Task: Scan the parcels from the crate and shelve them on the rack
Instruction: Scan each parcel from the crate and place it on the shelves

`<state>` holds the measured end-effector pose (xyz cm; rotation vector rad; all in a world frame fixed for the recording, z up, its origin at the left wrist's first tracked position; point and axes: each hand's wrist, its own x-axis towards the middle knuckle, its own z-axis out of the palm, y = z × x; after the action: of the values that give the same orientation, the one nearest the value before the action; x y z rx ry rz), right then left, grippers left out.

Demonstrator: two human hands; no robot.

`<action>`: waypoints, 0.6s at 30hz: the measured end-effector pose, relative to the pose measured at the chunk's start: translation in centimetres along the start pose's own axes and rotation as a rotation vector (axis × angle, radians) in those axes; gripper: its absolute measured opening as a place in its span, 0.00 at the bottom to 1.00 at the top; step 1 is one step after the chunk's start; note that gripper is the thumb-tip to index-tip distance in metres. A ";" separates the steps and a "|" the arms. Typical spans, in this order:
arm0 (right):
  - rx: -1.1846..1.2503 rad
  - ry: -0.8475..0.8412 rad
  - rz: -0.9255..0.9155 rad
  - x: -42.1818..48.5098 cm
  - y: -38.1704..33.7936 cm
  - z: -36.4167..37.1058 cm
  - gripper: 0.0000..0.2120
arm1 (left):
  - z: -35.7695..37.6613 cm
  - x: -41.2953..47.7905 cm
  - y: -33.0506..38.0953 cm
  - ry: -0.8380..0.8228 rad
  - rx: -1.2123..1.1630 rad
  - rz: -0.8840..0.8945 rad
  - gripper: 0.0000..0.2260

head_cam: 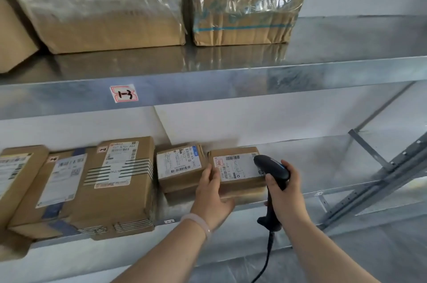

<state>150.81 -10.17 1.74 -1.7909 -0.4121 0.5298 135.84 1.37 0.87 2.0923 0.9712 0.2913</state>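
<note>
A small brown parcel (238, 174) with a white barcode label lies on the lower shelf (323, 162) of the metal rack. My left hand (211, 195) holds it at its left front corner, fingers on top and thumb under the front. My right hand (283, 190) grips a black corded barcode scanner (271, 167), whose head sits over the right end of the parcel's label. The crate is out of sight.
Left of the held parcel stand another small labelled box (179, 167) and several bigger labelled boxes (120, 181). The upper shelf (231, 79), tagged 1-3, carries large cartons (245, 5). To the right, both shelves are bare up to the rack's diagonal brace (379, 178).
</note>
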 end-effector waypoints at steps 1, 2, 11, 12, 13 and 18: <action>-0.001 -0.013 -0.014 0.2 0.0 0.0 0.20 | -0.2 0.0 -0.2 0.003 0.026 0.000 0.42; -0.002 -0.016 -0.030 0.3 0.1 0.0 0.21 | -0.3 -0.1 -0.3 0.006 0.045 0.001 0.42; -0.038 -0.070 -0.138 -0.9 0.6 0.3 0.25 | 0.8 -2.9 -1.6 -0.004 0.308 0.103 0.38; -0.044 -0.071 -0.136 -0.7 0.5 0.5 0.25 | 0.7 -2.6 -1.5 -0.005 0.354 0.085 0.38; -0.055 -0.072 -0.132 -0.5 0.2 0.7 0.25 | 0.5 -2.2 -1.4 -0.002 0.409 0.070 0.38; -0.100 -0.084 -0.106 0.4 -0.8 1.7 0.23 | -0.7 -0.2 -0.5 -0.037 0.613 -0.007 0.40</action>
<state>150.16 -8.38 2.02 -1.8350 -0.5966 0.5188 135.10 1.86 0.99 2.6280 1.1454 -0.0647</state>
